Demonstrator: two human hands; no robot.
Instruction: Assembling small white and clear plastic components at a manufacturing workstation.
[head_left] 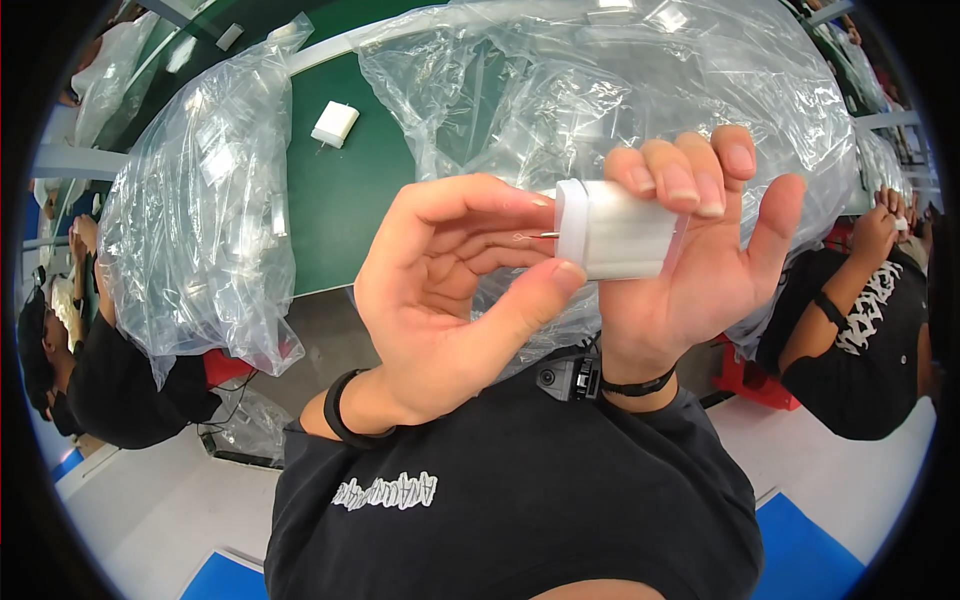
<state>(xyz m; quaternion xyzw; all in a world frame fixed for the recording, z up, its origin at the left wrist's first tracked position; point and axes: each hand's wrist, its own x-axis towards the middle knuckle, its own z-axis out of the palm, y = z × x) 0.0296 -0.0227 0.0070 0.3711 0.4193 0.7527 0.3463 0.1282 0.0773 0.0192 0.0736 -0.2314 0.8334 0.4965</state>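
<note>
In front of my chest I hold a small white plastic case [630, 235] with a partly see-through body and a thicker white collar at its left end. A thin reddish wire or pin sticks out of that end. My left hand [455, 270] pinches the collar between thumb and index finger, its other fingers curled behind. My right hand [690, 235] grips the body from the right, fingertips over its upper edge and the thumb held away. A similar white case [337, 122] lies on the green table [335, 210], with thin wires at its lower end.
A big clear plastic bag [640, 90] with pale pieces inside covers the table ahead. Another clear bag [215, 200] hangs over the table edge at left. Other people sit close on both sides, one in a black shirt [865, 350] at right.
</note>
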